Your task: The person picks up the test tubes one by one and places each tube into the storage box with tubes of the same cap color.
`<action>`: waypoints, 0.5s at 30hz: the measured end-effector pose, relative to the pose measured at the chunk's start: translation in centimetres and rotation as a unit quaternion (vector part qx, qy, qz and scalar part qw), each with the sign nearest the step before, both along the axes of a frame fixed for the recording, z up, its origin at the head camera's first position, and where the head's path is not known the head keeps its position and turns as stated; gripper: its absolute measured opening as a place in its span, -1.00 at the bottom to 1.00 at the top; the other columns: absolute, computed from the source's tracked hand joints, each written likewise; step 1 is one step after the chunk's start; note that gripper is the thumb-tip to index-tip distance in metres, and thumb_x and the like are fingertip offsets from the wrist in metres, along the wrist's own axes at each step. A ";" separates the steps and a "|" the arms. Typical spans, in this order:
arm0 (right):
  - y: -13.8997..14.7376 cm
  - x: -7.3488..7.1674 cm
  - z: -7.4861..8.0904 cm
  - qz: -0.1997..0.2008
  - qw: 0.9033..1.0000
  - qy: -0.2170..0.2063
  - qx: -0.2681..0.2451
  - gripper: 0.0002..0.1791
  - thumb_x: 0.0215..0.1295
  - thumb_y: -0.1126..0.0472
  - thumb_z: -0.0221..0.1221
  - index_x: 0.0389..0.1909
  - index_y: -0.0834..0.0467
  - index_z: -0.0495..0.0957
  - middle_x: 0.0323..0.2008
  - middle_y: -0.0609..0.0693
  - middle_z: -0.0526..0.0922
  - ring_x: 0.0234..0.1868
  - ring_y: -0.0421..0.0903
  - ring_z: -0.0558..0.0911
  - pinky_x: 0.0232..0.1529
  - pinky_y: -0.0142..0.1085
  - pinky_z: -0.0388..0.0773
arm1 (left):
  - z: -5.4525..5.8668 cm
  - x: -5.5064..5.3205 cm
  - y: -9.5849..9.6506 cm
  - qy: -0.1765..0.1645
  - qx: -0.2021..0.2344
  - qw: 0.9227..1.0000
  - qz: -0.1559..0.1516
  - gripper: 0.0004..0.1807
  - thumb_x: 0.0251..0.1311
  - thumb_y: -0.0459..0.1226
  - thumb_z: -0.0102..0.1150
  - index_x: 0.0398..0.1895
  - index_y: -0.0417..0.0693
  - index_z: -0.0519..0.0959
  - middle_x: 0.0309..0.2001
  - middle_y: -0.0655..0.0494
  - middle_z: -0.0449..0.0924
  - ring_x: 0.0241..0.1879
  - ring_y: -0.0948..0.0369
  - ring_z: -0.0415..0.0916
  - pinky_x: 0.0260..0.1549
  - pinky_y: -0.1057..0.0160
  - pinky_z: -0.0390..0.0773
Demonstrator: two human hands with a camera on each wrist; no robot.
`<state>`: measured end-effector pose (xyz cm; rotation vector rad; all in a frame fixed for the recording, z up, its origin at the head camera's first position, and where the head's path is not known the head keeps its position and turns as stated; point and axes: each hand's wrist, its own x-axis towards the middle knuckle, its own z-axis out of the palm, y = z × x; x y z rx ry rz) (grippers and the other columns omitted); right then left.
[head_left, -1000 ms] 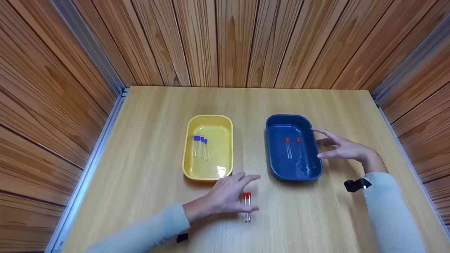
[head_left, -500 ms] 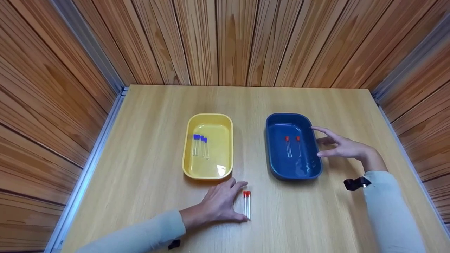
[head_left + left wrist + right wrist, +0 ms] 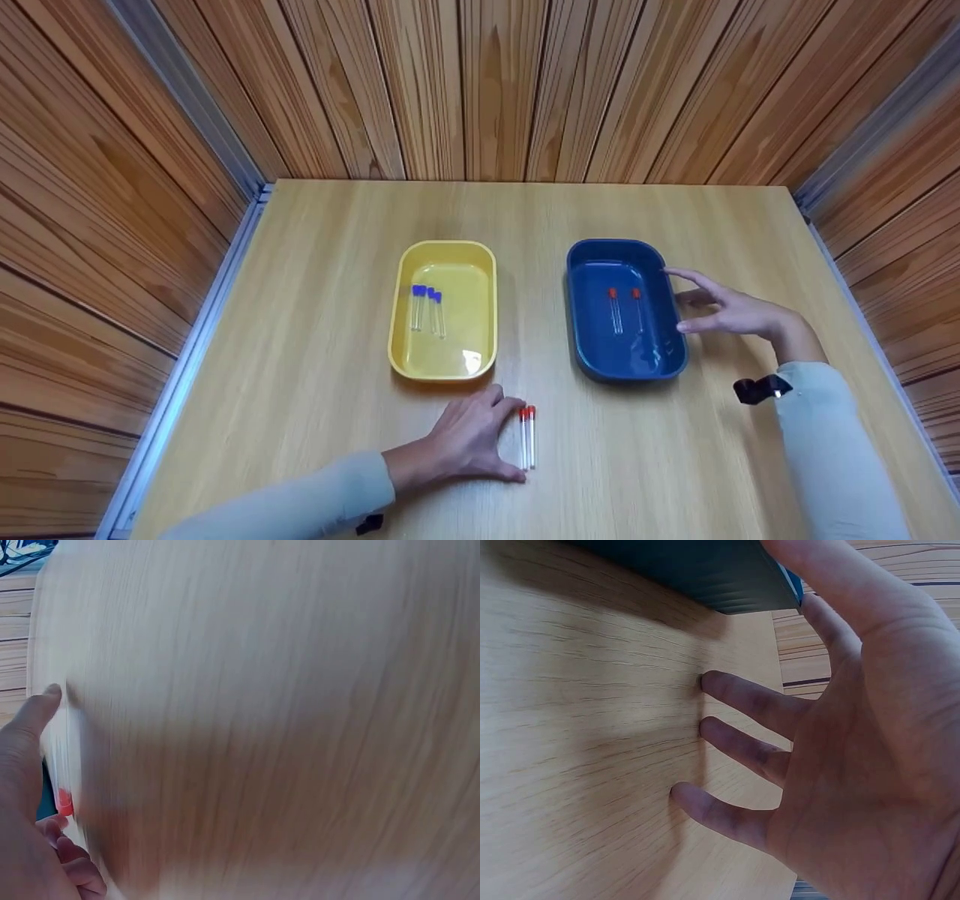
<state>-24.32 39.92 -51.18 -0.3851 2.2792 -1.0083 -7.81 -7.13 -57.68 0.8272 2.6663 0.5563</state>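
Two clear red-capped test tubes (image 3: pixel 528 438) lie side by side on the table in the head view. My left hand (image 3: pixel 469 435) spans the nearer-to-hand tube lengthwise, index fingertip at its red cap and thumb at its bottom end, pinching it. In the left wrist view the red cap (image 3: pixel 64 802) shows between the fingers, most of the tube hidden behind the hand. My right hand (image 3: pixel 727 309) rests beside the blue tray (image 3: pixel 679 352), index finger and thumb against its right side. Its other fingertips (image 3: pixel 714 682) reach down to the table in the right wrist view.
Two more red-capped tubes (image 3: pixel 615 311) lie inside the blue tray. A yellow tray (image 3: pixel 489 315) to its left holds several blue-capped tubes (image 3: pixel 417 307). Wood-plank walls (image 3: pixel 495 90) enclose the table at the back and sides.
My left hand has drawn back to the left and lowered, its finger and thumb closing at the ends of one red-capped tube. The tubes have shifted slightly apart. My right hand stays put.
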 end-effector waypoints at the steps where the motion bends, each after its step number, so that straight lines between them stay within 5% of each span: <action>1: 0.0 0.0 0.0 -0.001 1.000 -0.001 0.000 0.11 0.58 0.05 0.36 0.88 -0.14 -0.16 0.75 0.50 0.18 0.73 0.64 0.14 0.52 0.79 0.10 | 0.0 0.0 0.0 -0.001 -0.002 1.000 0.000 0.08 -0.06 0.45 0.68 0.51 0.20 0.61 -0.06 0.22 0.48 -0.19 0.32 0.35 -0.25 0.42 0.30; 15: 0.1 -0.1 0.2 0.003 1.000 0.002 0.002 0.10 0.58 0.05 0.35 0.88 -0.11 -0.17 0.76 0.49 0.16 0.73 0.64 0.15 0.53 0.77 0.13 | 0.0 0.2 0.3 -0.018 -0.006 1.000 0.012 0.01 0.00 0.40 0.67 0.49 0.18 0.61 -0.07 0.23 0.50 -0.18 0.32 0.39 -0.22 0.40 0.38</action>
